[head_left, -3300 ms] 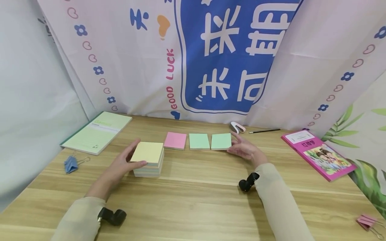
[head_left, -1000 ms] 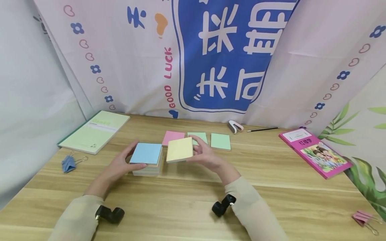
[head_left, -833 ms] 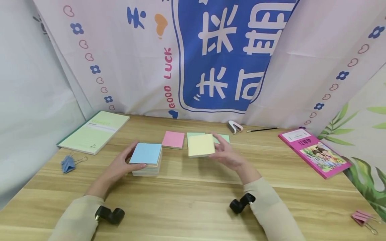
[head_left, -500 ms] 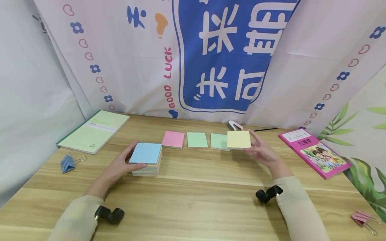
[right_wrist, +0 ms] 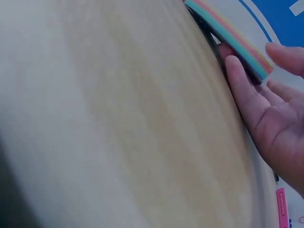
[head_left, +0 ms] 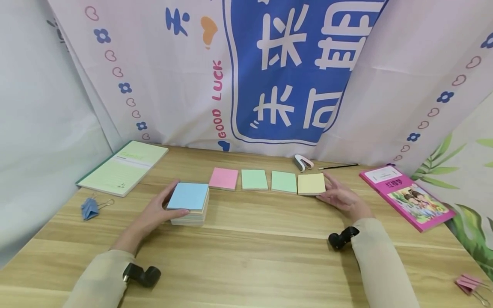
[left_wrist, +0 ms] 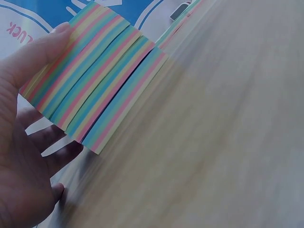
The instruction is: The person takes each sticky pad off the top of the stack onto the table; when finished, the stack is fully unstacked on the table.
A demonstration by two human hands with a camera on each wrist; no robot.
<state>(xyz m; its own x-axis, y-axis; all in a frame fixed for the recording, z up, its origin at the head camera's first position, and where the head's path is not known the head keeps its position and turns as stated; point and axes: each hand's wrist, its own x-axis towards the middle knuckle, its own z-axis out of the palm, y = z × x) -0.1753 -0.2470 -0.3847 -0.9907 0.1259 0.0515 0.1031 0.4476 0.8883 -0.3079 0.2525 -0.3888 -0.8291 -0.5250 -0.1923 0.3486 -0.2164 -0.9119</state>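
Observation:
In the head view, my left hand point(head_left: 158, 209) grips the left side of a stack of sticky note pads point(head_left: 187, 196), blue on top, its thumb along the near side. Striped edges of the stack point(left_wrist: 104, 76) fill the left wrist view's upper left. My right hand point(head_left: 343, 197) holds the right edge of a yellow sticky note pad point(head_left: 311, 184) at the right end of a row. Its near edge tilts a little off the table in the right wrist view, with a digit point(right_wrist: 240, 78) under it. Left of it lie two green pads point(head_left: 283, 182) and a pink pad point(head_left: 224, 178).
Behind the row are a small stapler point(head_left: 303, 163) and a pencil point(head_left: 339, 166). A green notebook point(head_left: 123, 167) and blue binder clip point(head_left: 90, 208) lie at left. A pink book point(head_left: 406, 196) and pink binder clip point(head_left: 467, 284) lie at right. A printed curtain point(head_left: 185, 85) hangs behind.
My right hand has carried the yellow pad from the top of the stack rightward and lowered it beside the second green pad. Blue now tops the stack. The left hand stays put.

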